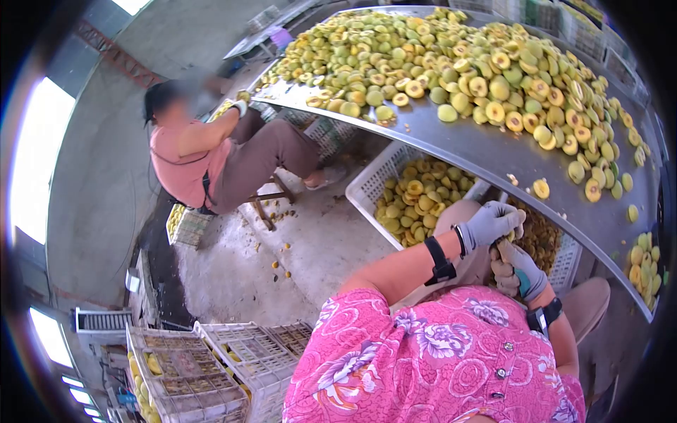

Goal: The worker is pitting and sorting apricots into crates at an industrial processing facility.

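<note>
My left hand [489, 224], in a grey glove, is closed with its fingers pinched together over the far side of my lap. Just below it my right hand [520, 271], also gloved, has its fingers curled inward. Between the two hands shows a small piece of yellow-green apricot [510, 237], mostly hidden by the fingers, and both hands seem to grip it. Under them stands a crate of brownish pieces [536, 243], possibly pits. Beside it, a white plastic crate [367, 185] holds apricot halves [422, 199].
A metal table [451, 137] carries a large heap of halved apricots [423, 60], its edge just beyond my hands. At left a person in a pink top [187, 155] sits on a low wooden stool [271, 201]. Stacked crates [187, 374] stand at lower left; fruit bits dot the floor.
</note>
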`<action>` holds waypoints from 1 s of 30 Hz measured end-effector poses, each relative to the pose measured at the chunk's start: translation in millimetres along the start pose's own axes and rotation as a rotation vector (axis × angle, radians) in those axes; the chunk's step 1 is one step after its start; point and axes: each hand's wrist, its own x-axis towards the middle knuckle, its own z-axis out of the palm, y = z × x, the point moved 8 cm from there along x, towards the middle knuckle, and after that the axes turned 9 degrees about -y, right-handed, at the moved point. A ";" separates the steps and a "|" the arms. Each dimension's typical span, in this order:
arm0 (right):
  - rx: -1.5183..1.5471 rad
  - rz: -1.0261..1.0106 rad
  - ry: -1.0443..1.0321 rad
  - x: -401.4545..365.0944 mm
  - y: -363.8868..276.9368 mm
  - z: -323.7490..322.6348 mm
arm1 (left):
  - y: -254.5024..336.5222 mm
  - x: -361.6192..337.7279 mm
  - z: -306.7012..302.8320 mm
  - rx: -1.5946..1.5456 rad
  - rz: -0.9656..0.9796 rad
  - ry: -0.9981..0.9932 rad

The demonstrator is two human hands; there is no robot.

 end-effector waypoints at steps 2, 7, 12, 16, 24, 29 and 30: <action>0.071 0.022 -0.087 9.2 1.5 8.4 | 0.7 -8.3 -6.0 -0.054 0.056 0.018; 0.186 0.069 -0.219 16.8 11.1 9.7 | -9.6 -25.3 -6.7 -0.496 0.068 0.153; 0.264 0.020 -0.292 16.1 6.9 9.6 | -4.4 -24.4 -1.0 -0.687 0.039 0.224; -0.117 0.022 -0.072 0.1 -6.6 8.0 | 4.9 -11.6 -3.5 -0.109 0.043 0.123; 0.222 -0.068 -0.266 -19.9 0.1 12.9 | 20.1 -8.5 24.4 -0.405 -0.007 0.295; 0.073 -0.097 -0.214 -13.5 -3.5 12.7 | 19.8 4.8 22.0 -0.177 0.017 0.046; 0.132 -0.150 -0.143 -40.3 11.7 7.6 | 10.5 10.5 50.3 -0.065 -0.026 -0.021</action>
